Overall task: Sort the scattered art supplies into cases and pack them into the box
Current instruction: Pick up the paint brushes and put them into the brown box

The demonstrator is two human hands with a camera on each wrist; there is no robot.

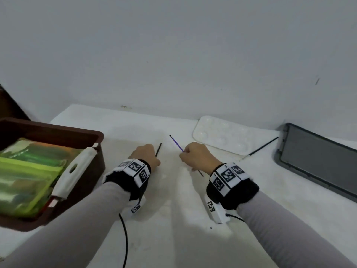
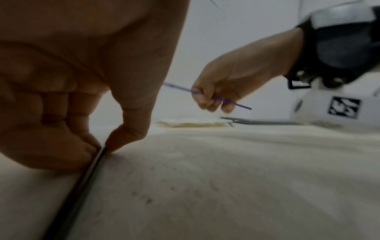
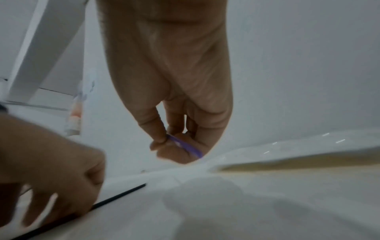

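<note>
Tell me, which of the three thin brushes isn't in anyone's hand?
The black brush lying beside the white palette; the left hand pinches another black one, the right hand the purple.

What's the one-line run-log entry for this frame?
left hand: pinches black brush on table | right hand: holds purple brush lifted | third brush loose by palette | grey case open

Soft, even, cool light fills the head view, with faint shadows under both forearms on the white surface [image 1: 173, 238] and small glare spots on the glossy white plastic paint palette [image 1: 222, 135]. Its edges bow from the wide lens. Both wrist views are dim, grainy and motion-blurred, the near hands silhouetted against the bright wall.
</note>
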